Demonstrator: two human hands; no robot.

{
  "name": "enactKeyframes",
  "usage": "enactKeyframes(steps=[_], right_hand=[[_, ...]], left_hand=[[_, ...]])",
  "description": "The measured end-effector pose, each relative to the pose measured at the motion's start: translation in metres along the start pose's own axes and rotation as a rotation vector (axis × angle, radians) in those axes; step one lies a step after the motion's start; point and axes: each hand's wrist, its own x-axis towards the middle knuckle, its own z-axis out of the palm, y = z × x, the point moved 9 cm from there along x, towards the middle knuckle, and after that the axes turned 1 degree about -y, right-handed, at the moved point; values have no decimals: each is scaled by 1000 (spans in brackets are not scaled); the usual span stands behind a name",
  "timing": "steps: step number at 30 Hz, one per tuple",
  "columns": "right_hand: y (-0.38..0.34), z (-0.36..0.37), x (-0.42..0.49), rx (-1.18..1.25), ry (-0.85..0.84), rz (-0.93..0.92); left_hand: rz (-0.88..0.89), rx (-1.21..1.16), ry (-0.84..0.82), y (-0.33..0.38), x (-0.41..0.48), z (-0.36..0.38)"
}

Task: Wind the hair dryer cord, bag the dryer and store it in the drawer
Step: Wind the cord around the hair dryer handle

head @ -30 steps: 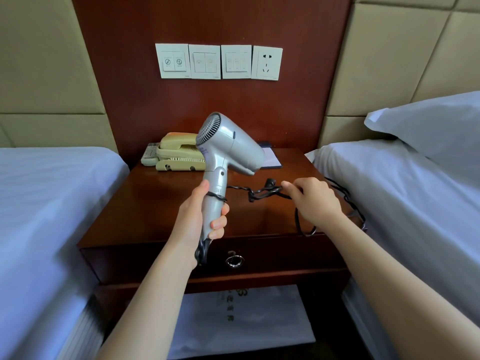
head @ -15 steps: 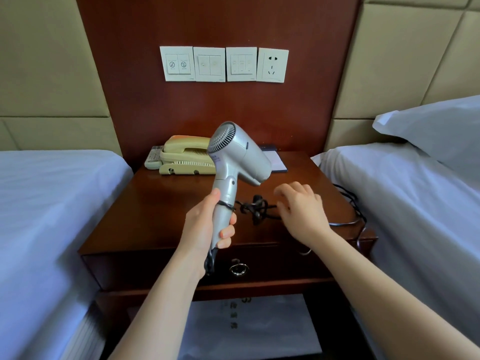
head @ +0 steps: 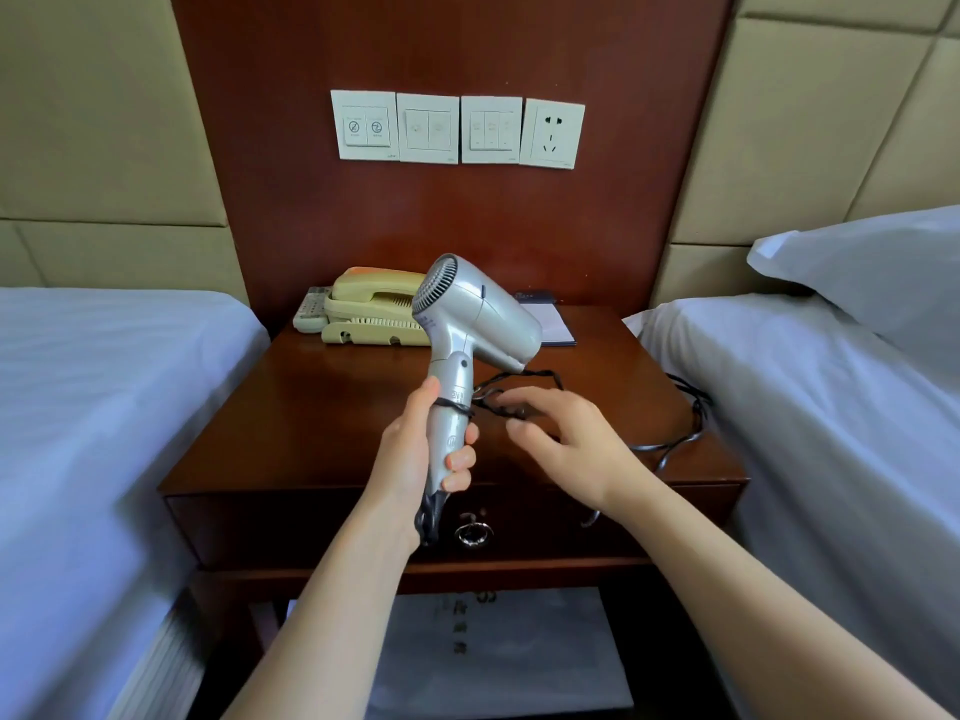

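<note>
Two hands above one shut drawer [head: 311, 527]: left hand [head: 415, 454] grips one upright hair dryer [head: 470, 324] by its handle, one cord [head: 524, 375] turn round it, right hand [head: 569, 446] open-fingered just beside the cord, which trails to the tabletop [head: 311, 407] right edge; one phone [head: 374, 311] behind, two beds [head: 104, 397] [head: 831, 407] flanking.

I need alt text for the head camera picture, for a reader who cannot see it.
A person's left hand grips the handle of a silver hair dryer above a wooden nightstand. The right hand, fingers spread, reaches toward the black cord, which wraps once around the handle and trails over the nightstand.
</note>
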Motion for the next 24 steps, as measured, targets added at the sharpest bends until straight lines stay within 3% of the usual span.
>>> enactKeyframes(steps=[5, 9, 13, 20, 24], right_hand=[[21, -5, 7, 377, 22, 226], [15, 5, 11, 84, -121, 162], [8, 9, 11, 68, -139, 95], [17, 1, 7, 379, -133, 164], [26, 4, 9, 804, -97, 231]], left_hand=[[-110, -23, -128, -6, -4, 7], [-145, -106, -198, -5, -10, 11], [-122, -200, -159, 2, -11, 5], [-110, -227, -60, 9, -4, -11], [-95, -181, -22, 7, 0, -11]])
